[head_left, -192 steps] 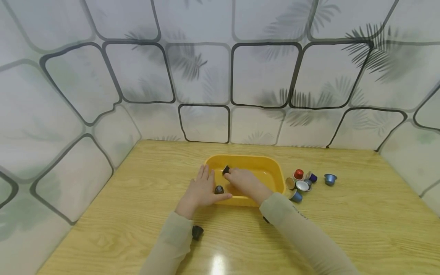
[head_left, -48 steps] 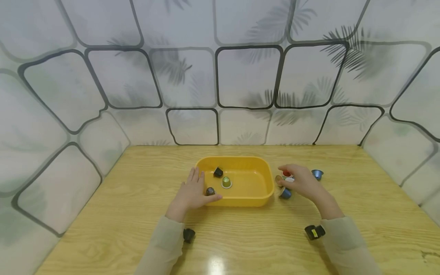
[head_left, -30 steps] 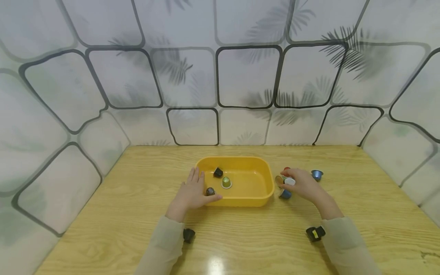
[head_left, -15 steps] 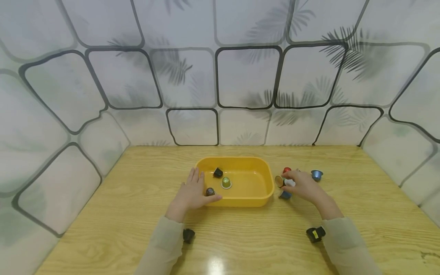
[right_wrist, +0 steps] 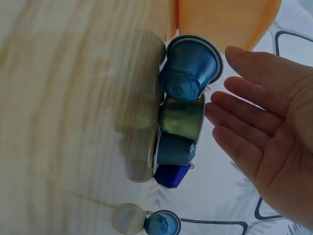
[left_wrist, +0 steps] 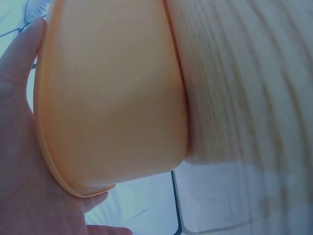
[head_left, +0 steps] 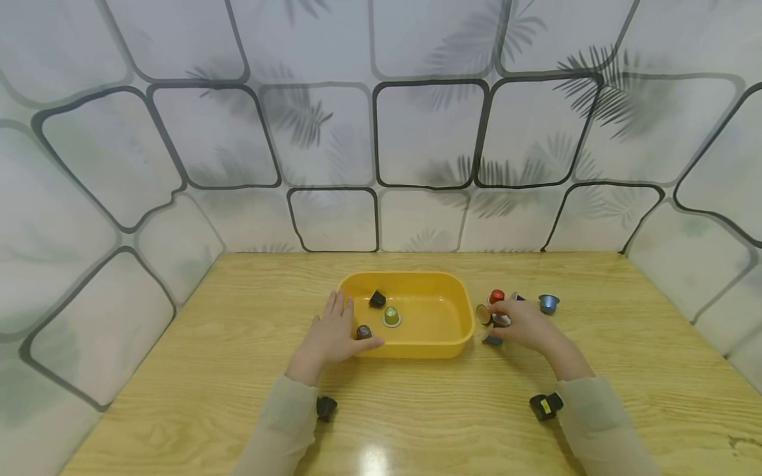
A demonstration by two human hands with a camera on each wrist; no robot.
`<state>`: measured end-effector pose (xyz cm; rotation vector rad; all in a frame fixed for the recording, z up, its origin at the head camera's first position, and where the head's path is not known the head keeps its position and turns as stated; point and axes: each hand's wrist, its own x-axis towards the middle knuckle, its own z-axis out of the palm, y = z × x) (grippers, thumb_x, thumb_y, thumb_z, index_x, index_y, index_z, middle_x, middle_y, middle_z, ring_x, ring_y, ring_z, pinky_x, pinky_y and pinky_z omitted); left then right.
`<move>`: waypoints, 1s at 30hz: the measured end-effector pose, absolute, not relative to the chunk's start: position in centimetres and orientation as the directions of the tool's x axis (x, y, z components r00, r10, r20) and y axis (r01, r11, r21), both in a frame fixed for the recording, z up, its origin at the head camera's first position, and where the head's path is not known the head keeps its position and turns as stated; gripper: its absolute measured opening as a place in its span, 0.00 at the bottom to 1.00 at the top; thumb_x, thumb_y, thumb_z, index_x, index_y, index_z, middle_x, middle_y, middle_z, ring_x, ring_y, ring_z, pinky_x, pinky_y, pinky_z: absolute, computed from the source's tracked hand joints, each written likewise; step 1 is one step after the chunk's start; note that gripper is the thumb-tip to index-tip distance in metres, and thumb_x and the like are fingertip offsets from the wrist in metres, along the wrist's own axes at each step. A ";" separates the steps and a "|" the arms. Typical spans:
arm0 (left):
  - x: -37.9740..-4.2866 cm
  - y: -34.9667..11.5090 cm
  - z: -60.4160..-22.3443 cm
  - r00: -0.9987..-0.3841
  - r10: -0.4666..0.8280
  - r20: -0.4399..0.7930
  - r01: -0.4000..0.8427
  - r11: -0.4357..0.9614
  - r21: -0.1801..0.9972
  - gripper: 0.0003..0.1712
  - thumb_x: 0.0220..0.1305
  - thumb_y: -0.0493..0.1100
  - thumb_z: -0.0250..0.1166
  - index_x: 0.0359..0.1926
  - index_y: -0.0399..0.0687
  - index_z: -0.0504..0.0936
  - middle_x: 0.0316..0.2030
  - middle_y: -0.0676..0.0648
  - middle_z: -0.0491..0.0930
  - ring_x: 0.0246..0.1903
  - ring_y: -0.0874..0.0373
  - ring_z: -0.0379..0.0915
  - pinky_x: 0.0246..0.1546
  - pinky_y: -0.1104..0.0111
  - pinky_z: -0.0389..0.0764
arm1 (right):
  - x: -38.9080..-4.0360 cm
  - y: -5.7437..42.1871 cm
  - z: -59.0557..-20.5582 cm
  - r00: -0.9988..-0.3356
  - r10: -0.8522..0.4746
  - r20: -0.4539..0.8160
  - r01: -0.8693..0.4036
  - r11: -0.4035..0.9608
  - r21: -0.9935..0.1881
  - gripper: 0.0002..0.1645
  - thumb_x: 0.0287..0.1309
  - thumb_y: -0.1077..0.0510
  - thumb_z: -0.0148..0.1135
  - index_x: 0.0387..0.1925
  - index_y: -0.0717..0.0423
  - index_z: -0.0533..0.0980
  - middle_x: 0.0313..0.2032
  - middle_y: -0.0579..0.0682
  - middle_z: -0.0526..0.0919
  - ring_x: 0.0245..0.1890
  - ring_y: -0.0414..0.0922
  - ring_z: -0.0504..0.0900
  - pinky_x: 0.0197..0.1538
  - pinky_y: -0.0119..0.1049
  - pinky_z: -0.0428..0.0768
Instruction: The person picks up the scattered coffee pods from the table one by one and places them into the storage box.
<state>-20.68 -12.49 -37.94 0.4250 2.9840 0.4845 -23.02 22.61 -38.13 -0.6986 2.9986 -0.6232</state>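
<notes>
My left hand (head_left: 330, 338) rests on the left end of the yellow tray (head_left: 417, 349), fingers straight along the rim and thumb over the front edge. In the tray lie a black coffee capsule (head_left: 378, 299), a green capsule (head_left: 391, 315) and a dark brown capsule (head_left: 364, 331). My right hand (head_left: 530, 325) hovers at a cluster of capsules just right of the tray. The right wrist view shows its loosely bent fingers holding nothing, with the thumb near the rim of a blue capsule (right_wrist: 183, 71). Behind that one sit a green capsule (right_wrist: 181, 117) and a dark blue-purple capsule (right_wrist: 171, 175).
A red capsule (head_left: 497, 296) and a tan-faced capsule (head_left: 483, 314) belong to the cluster. Another blue capsule (head_left: 549, 303) stands apart to the right. The wooden table (head_left: 428, 410) meets a patterned wall (head_left: 333, 218) at the back.
Earlier my right hand was in the tray at the black capsule; a green capsule now lies there too. That hand moved right to the cluster, then shifted slightly nearer me. The left hand stayed.
</notes>
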 end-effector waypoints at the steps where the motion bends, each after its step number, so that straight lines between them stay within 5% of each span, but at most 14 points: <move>1: -20.7 -12.5 -38.0 -0.957 0.286 -0.043 0.258 0.911 0.322 0.64 0.42 0.79 0.47 0.66 0.35 0.46 0.66 0.37 0.34 0.65 0.48 0.25 0.57 0.45 0.48 | -23.0 22.6 -38.1 -0.901 -0.425 0.088 -0.424 0.823 -0.378 0.21 0.45 0.58 0.67 0.41 0.67 0.75 0.37 0.56 0.79 0.36 0.51 0.77 0.38 0.45 0.75; 30: -20.7 -12.6 -38.0 -0.953 0.301 -0.030 0.277 0.908 0.316 0.63 0.43 0.78 0.48 0.66 0.34 0.46 0.66 0.36 0.34 0.65 0.46 0.25 0.55 0.43 0.50 | -22.6 22.2 -37.7 -0.905 -0.422 0.049 -0.406 0.827 -0.389 0.20 0.44 0.65 0.65 0.42 0.69 0.75 0.40 0.60 0.79 0.40 0.55 0.76 0.41 0.46 0.75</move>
